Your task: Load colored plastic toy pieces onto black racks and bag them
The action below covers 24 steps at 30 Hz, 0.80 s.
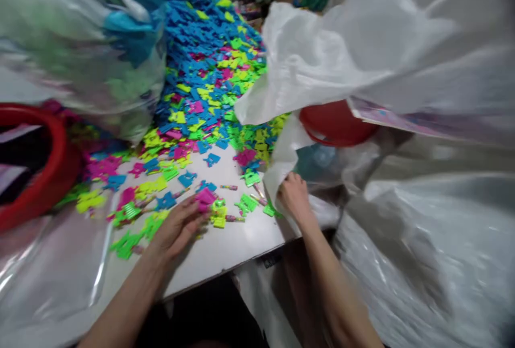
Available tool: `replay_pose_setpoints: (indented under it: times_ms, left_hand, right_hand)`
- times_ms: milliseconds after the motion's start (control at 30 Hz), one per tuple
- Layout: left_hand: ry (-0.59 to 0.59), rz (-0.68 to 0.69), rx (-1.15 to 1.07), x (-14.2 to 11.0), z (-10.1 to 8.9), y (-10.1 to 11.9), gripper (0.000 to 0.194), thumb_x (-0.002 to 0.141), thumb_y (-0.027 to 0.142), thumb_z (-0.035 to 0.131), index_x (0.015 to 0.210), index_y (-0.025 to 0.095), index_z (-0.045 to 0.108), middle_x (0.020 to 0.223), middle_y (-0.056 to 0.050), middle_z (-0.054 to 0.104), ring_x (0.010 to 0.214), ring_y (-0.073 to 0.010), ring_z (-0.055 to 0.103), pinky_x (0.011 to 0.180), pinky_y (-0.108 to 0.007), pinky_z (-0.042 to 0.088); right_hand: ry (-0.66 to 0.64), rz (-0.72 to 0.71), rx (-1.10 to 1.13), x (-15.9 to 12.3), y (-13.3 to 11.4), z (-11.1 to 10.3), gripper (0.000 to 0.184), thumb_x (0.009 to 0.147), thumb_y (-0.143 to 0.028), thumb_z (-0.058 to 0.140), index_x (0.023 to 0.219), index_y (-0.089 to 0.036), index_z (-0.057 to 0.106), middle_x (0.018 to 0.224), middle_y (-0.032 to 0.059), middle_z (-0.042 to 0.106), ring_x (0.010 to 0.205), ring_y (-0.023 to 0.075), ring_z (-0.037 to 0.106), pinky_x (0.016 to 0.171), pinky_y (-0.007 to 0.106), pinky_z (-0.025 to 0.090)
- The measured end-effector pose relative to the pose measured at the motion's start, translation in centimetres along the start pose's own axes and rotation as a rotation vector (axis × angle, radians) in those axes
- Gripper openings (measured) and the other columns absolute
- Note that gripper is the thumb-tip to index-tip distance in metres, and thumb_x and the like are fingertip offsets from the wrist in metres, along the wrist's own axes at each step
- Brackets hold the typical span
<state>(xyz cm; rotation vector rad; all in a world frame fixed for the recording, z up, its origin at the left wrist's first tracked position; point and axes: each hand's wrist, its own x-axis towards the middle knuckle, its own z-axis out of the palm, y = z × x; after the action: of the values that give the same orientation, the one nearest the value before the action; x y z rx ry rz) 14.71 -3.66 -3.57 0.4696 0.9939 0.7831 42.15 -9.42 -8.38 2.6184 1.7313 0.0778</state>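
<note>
My left hand point(183, 226) pinches a pink plastic piece point(205, 199) between thumb and fingers, just above the white tabletop point(225, 241). Close by lie a yellow piece point(219, 216), green pieces point(247, 204) and small patterned sticks point(235, 219). My right hand point(294, 196) is at the table's right edge, its fingers curled against the rim of a white woven sack point(281, 149). What those fingers hold, if anything, is hidden. Behind both hands rises a large heap of blue, yellow, green and pink plastic pieces point(201, 47).
A red tub point(66, 171) and clear plastic bags point(60, 257) lie on the left. Behind them stands a full translucent bag point(80, 53). White sacking point(341, 53) hangs at the right, above a red basin point(338, 123). More clear plastic point(434, 251) fills the lower right.
</note>
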Motion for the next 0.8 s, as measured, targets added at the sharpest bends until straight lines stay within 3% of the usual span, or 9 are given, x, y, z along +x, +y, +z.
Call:
replay_pose_setpoints:
  times_ms: [167, 267, 367, 467, 567, 633, 767, 800]
  left_hand:
    - [-0.022, -0.080, -0.219, 0.3, 0.1, -1.4, 0.006, 0.082, 0.007, 0.057, 0.086, 0.010, 0.061, 0.077, -0.006, 0.068, 0.064, -0.0110, 0.064, 0.066, -0.022, 0.057]
    - [-0.030, -0.073, -0.291, 0.1, -0.2, -1.3, 0.008, 0.087, 0.012, 0.053, 0.092, 0.011, 0.060, 0.077, -0.006, 0.068, 0.062, -0.0118, 0.064, 0.067, -0.026, 0.058]
    - [-0.051, -0.102, -0.372, -0.3, -0.7, -1.0, 0.014, 0.092, 0.021, 0.048, 0.090, 0.012, 0.058, 0.079, -0.007, 0.068, 0.065, -0.0134, 0.065, 0.069, -0.029, 0.058]
    - [-0.065, -0.139, -0.403, -0.3, -1.3, -0.9, 0.023, 0.095, 0.027, 0.044, 0.090, 0.011, 0.059, 0.079, -0.008, 0.068, 0.066, -0.0141, 0.066, 0.066, -0.028, 0.058]
    - [-0.037, -0.131, -0.375, -0.2, -1.7, -1.0, 0.015, 0.090, 0.020, 0.051, 0.086, 0.010, 0.061, 0.078, -0.009, 0.068, 0.069, -0.0143, 0.066, 0.067, -0.026, 0.058]
    - [-0.041, -0.078, -0.322, -0.3, -2.0, -1.1, 0.003, 0.080, 0.010, 0.061, 0.081, 0.008, 0.063, 0.079, -0.009, 0.068, 0.072, -0.0136, 0.065, 0.071, -0.025, 0.057]
    - [-0.077, 0.115, -0.067, -0.3, -2.8, -1.7, 0.029, 0.057, 0.004, 0.076, 0.083, 0.009, 0.067, 0.076, -0.004, 0.067, 0.067, -0.0098, 0.061, 0.062, -0.019, 0.051]
    - [-0.067, 0.164, 0.009, -0.2, -3.0, -1.9, 0.035, 0.054, 0.007, 0.078, 0.086, 0.010, 0.067, 0.074, -0.002, 0.066, 0.064, -0.0092, 0.059, 0.058, -0.018, 0.048]
  right_hand:
    - [-0.120, -0.009, 0.022, -1.7, 0.5, 1.1, 0.025, 0.090, -0.020, 0.045, 0.092, -0.015, 0.069, 0.095, 0.0141, 0.065, 0.083, 0.0233, 0.062, 0.064, 0.030, 0.039]
    - [-0.112, 0.023, 0.053, -2.2, 1.2, 1.8, 0.025, 0.091, -0.027, 0.045, 0.088, -0.018, 0.067, 0.090, 0.0114, 0.068, 0.075, 0.0213, 0.064, 0.058, 0.028, 0.038]
    - [-0.149, -0.030, 0.148, -2.5, 2.6, 2.2, 0.028, 0.089, -0.032, 0.044, 0.080, -0.019, 0.066, 0.081, 0.0116, 0.070, 0.074, 0.0238, 0.066, 0.060, 0.030, 0.042]
    - [-0.207, -0.147, 0.376, -2.6, 4.0, 2.3, 0.029, 0.083, -0.038, 0.045, 0.083, -0.021, 0.068, 0.086, 0.0107, 0.073, 0.079, 0.0247, 0.068, 0.069, 0.032, 0.047]
    - [-0.218, -0.158, 0.524, -2.8, 4.7, 1.5, 0.033, 0.075, -0.047, 0.049, 0.083, -0.022, 0.068, 0.085, 0.0099, 0.073, 0.075, 0.0253, 0.068, 0.069, 0.033, 0.050]
    - [-0.103, -0.073, 0.552, -3.3, 4.3, 0.2, 0.037, 0.072, -0.053, 0.051, 0.079, -0.020, 0.067, 0.078, 0.0101, 0.072, 0.067, 0.0254, 0.067, 0.065, 0.035, 0.050]
    - [0.389, 0.199, 0.854, -5.1, 0.2, -3.4, 0.038, 0.075, -0.054, 0.057, 0.086, -0.017, 0.062, 0.066, 0.0061, 0.067, 0.057, 0.0207, 0.063, 0.057, 0.032, 0.051]
    - [0.447, 0.204, 0.994, -5.6, -1.5, -4.0, 0.035, 0.076, -0.051, 0.059, 0.087, -0.017, 0.061, 0.065, 0.0042, 0.066, 0.055, 0.0190, 0.063, 0.056, 0.030, 0.051]
